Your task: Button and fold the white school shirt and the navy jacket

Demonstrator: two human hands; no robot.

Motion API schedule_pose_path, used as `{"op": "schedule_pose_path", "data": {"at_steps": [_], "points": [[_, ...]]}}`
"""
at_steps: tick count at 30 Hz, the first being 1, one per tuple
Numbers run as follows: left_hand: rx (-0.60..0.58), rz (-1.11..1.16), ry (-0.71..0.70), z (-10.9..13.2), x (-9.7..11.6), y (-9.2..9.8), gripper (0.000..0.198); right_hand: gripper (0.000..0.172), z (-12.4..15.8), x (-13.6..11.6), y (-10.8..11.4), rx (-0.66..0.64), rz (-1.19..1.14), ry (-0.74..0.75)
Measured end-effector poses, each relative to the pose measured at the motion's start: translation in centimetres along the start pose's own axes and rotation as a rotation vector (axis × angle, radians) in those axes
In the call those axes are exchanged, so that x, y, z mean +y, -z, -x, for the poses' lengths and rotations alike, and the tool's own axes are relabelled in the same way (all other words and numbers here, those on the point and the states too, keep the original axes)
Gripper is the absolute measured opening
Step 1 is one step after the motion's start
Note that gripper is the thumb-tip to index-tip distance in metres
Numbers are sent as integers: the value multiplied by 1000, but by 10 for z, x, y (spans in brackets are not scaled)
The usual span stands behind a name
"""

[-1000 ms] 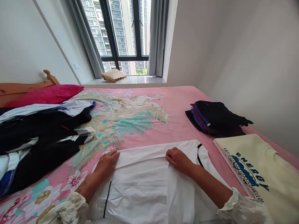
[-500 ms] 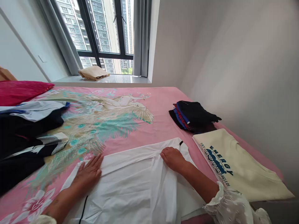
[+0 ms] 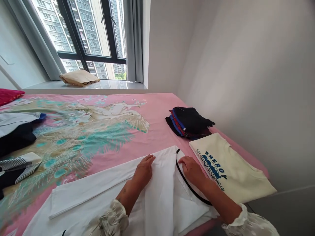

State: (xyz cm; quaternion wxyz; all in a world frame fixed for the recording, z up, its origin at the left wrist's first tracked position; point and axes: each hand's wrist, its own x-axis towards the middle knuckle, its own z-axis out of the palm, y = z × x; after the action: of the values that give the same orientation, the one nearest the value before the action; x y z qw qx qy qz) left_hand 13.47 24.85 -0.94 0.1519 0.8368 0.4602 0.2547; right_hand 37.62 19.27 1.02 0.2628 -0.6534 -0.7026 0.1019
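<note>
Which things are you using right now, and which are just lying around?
In use now:
white garment
left hand, resting on it
right hand, by its black trim
pink bed cover, underneath

Just lying about, it seems:
cream printed shirt
stack of dark clothes
black-and-white clothes
red pillow
tan bundle on the windowsill

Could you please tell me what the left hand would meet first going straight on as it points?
Past the white garment beneath it, the left hand would probably meet the stack of folded clothes first, across the pink bedsheet, though depth is unclear.
</note>
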Motion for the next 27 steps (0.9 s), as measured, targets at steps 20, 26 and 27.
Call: {"op": "schedule_pose_path", "data": {"at_steps": [20,26,27], "points": [[35,-204,-113,8,4,-42,70,59,-48,8,-24,-358,315,160],[22,-221,-111,8,6,-42,71,50,-51,30,-20,-107,287,-111],[13,-218,-108,8,7,-41,70,46,-53,31,-17,-36,276,-103]]}}
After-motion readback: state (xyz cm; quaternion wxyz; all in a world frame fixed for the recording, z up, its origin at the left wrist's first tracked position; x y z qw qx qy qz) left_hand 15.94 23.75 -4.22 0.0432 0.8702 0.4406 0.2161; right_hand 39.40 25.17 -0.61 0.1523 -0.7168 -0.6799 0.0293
